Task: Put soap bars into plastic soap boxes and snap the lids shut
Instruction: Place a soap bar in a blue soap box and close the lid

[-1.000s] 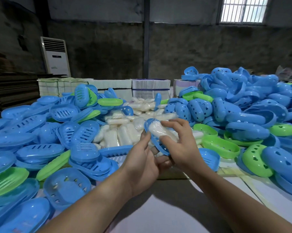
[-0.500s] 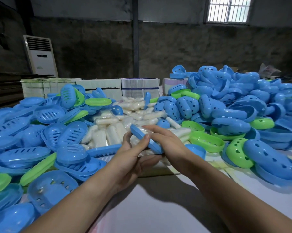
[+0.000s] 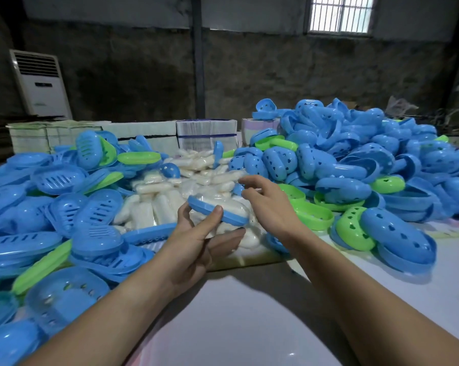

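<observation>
Your left hand (image 3: 196, 241) pinches the blue soap box (image 3: 217, 213) holding a wrapped soap bar (image 3: 224, 203), while your right hand (image 3: 269, 204) hovers loose-fingered just beside it.

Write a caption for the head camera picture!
Left hand holds a blue soap box; right hand reaches out.

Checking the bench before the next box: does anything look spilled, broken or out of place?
Nothing stands out. The left hand grips a blue soap box half holding a wrapped soap bar; the right hand hovers beside it.
</observation>
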`<state>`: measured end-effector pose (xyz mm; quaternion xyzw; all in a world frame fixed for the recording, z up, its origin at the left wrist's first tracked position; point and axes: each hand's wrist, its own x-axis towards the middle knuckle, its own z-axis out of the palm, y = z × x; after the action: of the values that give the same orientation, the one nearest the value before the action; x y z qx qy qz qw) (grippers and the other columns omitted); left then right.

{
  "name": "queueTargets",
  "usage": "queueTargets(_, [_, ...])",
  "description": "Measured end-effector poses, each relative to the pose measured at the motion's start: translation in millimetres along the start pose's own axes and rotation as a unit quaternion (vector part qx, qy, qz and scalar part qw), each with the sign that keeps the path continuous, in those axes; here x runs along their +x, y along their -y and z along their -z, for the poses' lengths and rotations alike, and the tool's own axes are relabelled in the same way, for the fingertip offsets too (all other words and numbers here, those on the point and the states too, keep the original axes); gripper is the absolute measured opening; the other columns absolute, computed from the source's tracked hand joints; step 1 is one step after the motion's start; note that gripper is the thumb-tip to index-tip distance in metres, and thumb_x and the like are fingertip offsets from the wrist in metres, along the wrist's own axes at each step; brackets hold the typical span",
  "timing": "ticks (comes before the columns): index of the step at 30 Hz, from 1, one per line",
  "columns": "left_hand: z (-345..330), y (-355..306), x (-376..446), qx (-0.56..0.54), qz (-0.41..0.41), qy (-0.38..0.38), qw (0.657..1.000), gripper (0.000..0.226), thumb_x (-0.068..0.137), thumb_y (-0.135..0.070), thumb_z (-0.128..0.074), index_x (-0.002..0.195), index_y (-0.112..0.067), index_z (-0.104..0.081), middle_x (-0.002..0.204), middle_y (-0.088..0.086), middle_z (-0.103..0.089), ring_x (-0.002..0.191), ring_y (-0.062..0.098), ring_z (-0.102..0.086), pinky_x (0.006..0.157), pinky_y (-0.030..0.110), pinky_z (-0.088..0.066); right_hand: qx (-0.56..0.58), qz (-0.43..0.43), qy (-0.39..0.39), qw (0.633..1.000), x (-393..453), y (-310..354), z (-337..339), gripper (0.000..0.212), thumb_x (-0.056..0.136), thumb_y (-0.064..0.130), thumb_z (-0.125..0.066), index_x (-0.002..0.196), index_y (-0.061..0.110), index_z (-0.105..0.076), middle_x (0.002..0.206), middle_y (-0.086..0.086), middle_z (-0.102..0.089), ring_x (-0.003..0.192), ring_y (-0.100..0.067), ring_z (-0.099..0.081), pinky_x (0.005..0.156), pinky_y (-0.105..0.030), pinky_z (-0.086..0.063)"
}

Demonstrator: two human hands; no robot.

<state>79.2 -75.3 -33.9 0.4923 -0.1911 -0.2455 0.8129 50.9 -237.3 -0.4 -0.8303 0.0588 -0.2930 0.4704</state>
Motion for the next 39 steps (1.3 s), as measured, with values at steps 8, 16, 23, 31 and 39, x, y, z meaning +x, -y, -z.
queueTargets(8, [-4,2,0,0.005,0.012,0.015,1.000,0.083,0.071,-0.031,-0.074,0.142,-0.037,-0.030,0.092,0.003,-0.081,0.096,0.031,-0.077,0.079,0.039,-0.064,-0.451,-0.081,-0.128,0.880,40,-46,56,0.047,0.089,0.023,-0.054,0.135,0.026,-0.048,0.142,-0.010,-0.039,0.130,-0.036,-0.031,0.100,-0.049,-0.031])
queueTargets(16, [-1,4,2,-0.024,0.017,0.020,0.999,0.077,0.067,-0.027,-0.079,0.133,-0.039,-0.041,0.103,0.003,-0.080,0.098,0.037,-0.076,0.066,0.036,-0.063,-0.556,-0.100,-0.147,0.812,54,-74,90,0.049,0.086,0.027,-0.063,0.134,0.028,-0.050,0.134,-0.006,-0.049,0.124,-0.033,-0.042,0.099,-0.053,-0.029])
queueTargets(23, [2,6,1,-0.018,0.013,0.017,1.000,0.076,0.066,-0.033,-0.079,0.136,-0.023,-0.051,0.126,0.002,-0.073,0.102,0.034,-0.075,0.079,0.042,-0.060,-0.568,-0.147,-0.129,0.799,51,-80,100,0.035,0.084,0.019,-0.059,0.119,0.027,-0.056,0.124,-0.007,-0.052,0.125,-0.034,-0.037,0.100,-0.056,-0.027])
queueTargets(31, [-2,3,-2,-0.029,0.014,0.016,0.999,0.065,0.070,-0.029,-0.077,0.131,-0.024,-0.053,0.128,0.000,-0.069,0.100,0.034,-0.076,0.080,0.041,-0.059,-0.510,-0.056,-0.173,0.841,48,-69,88,0.022,0.089,0.023,-0.051,0.106,0.024,-0.066,0.104,-0.003,-0.064,0.105,-0.031,-0.052,0.087,-0.044,-0.031])
queueTargets(39, [-5,8,-2,-0.023,-0.001,0.030,0.999,0.063,0.068,-0.030,-0.077,0.128,-0.026,-0.055,0.116,0.005,-0.077,0.099,0.033,-0.076,0.070,0.033,-0.064,-0.380,0.157,-0.104,0.906,28,-30,35,0.031,0.096,0.024,-0.051,0.125,0.026,-0.063,0.111,0.001,-0.065,0.103,-0.028,-0.060,0.074,-0.037,-0.047])
